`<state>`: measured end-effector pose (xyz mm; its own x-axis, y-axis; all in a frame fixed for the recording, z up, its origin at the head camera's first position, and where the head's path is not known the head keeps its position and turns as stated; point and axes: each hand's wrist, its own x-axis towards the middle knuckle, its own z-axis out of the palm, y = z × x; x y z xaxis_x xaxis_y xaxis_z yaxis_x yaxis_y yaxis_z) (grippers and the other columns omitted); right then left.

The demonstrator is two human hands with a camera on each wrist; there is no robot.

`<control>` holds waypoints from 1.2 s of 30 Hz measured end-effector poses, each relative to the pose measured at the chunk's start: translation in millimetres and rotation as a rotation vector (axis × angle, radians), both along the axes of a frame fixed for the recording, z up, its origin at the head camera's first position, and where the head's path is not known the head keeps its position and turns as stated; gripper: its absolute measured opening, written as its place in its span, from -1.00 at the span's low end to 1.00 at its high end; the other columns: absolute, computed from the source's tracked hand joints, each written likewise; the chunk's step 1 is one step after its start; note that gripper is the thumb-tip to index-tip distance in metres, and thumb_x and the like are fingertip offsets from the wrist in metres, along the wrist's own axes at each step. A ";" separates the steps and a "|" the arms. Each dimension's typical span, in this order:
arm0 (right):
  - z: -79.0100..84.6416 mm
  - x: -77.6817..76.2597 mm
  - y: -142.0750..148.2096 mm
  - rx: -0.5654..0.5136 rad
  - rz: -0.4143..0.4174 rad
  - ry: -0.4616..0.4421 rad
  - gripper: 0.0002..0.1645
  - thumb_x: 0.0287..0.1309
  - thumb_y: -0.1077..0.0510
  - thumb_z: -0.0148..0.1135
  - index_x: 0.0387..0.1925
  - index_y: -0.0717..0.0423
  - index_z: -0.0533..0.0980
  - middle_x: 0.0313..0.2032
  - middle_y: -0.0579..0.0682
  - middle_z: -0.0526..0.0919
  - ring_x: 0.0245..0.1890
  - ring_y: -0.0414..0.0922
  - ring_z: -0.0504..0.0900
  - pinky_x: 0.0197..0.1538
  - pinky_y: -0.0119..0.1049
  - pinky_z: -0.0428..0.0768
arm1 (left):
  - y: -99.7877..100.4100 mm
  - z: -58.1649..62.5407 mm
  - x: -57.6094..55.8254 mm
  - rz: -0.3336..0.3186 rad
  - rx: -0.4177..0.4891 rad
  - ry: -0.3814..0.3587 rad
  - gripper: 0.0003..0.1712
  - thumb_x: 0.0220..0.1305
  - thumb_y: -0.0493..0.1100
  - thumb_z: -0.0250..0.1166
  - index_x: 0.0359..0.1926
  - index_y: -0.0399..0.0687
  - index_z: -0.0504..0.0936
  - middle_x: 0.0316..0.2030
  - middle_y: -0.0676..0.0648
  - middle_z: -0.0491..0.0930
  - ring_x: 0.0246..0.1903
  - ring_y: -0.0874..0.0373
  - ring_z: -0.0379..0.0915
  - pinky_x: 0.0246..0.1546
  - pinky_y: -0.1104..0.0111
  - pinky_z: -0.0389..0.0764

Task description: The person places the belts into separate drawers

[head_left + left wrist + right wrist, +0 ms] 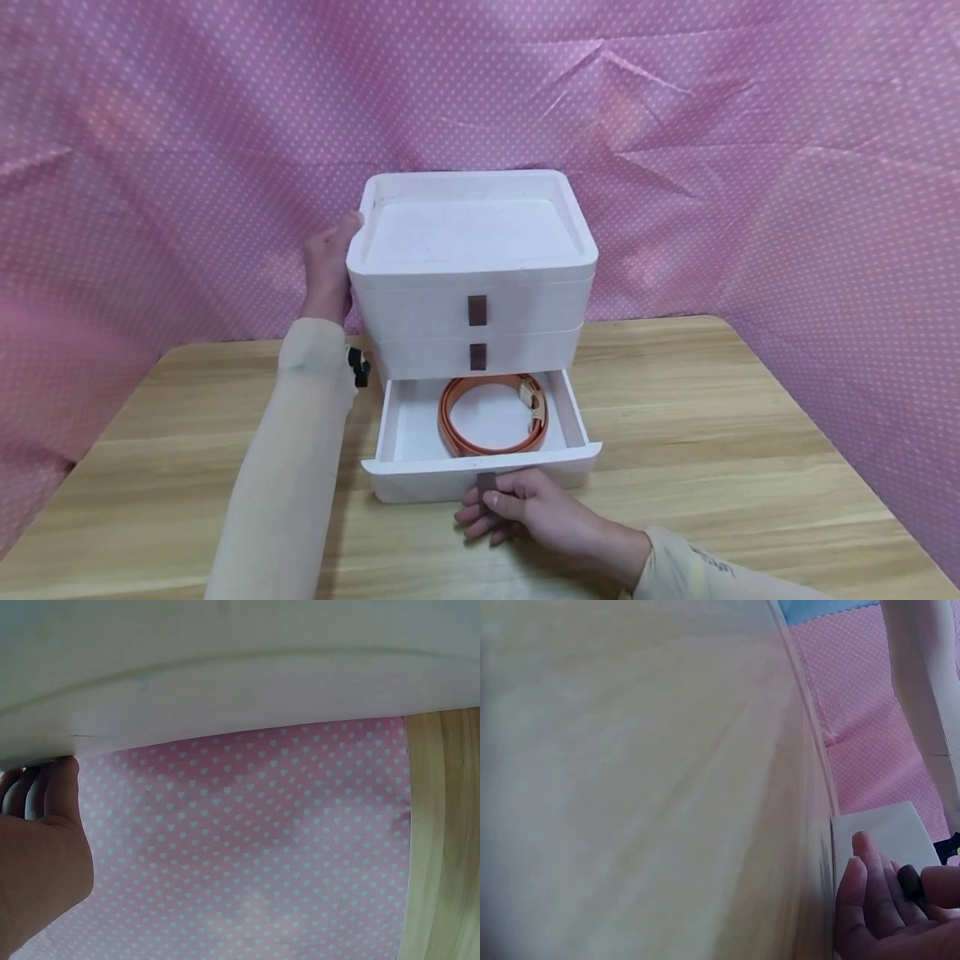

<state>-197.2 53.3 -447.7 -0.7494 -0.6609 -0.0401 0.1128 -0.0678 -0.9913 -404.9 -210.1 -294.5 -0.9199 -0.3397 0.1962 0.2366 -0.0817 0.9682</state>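
Observation:
A white drawer unit [472, 304] stands on the table, its bottom drawer [420, 482] pulled out toward me. Inside that drawer lies a coiled orange-brown belt [448, 417] with a gold-coloured buckle. My right hand [536, 508] pinches the drawer's dark brown pull tab [487, 482] between thumb and fingers; the right wrist view shows the same tab [910, 882] by the thumb. Against the unit's left side rests my left hand [327, 262], thumb at the top rim. In the left wrist view that hand [45, 855] touches the white side wall [247, 690], its fingertips partly hidden.
Two upper drawers, each with a brown tab [477, 310], are closed. The unit's top is a shallow recessed tray [468, 237]. Pink dotted cloth [480, 92] hangs behind and beside the wooden table [720, 433]. A black device [358, 367] sits at my left wrist.

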 end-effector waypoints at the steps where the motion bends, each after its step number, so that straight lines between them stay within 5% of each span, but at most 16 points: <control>1: 0.5 -0.4 0.0 0.003 -0.002 -0.001 -0.60 0.49 0.22 -0.08 0.05 0.56 0.44 -0.01 0.38 0.60 -0.02 0.26 0.61 -0.05 -0.12 0.65 | 0.1 -0.2 -0.2 -0.001 0.000 0.001 -0.46 0.19 0.17 0.35 -0.72 0.02 0.38 -0.63 0.03 0.52 -0.56 0.18 0.46 -0.44 0.40 0.63; 12: 5.5 -2.0 0.6 0.019 -0.021 -0.041 -0.62 0.47 0.25 -0.05 0.07 0.54 0.42 -0.02 0.35 0.62 -0.02 0.19 0.64 -0.04 -0.10 0.66 | 0.3 0.1 0.9 0.001 -0.022 -0.009 -0.43 0.21 0.20 0.33 -0.72 0.02 0.35 -0.69 0.05 0.45 -0.64 0.21 0.40 -0.51 0.41 0.62; 36: 5.4 -5.7 -2.8 0.017 -0.033 -0.043 -0.62 0.47 0.27 -0.08 0.07 0.56 0.40 -0.01 0.36 0.61 -0.02 0.21 0.64 -0.02 -0.03 0.64 | -0.8 5.1 1.8 0.019 -0.032 -0.025 -0.47 0.20 0.12 0.37 -0.74 0.01 0.40 -0.52 -0.03 0.59 -0.46 0.12 0.54 -0.39 0.37 0.66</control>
<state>-202.8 50.5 -442.3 -0.7684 -0.6346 -0.0834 0.1530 -0.0556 -0.9867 -403.1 -210.9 -289.4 -0.9182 -0.3509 0.1840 0.2131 -0.0459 0.9760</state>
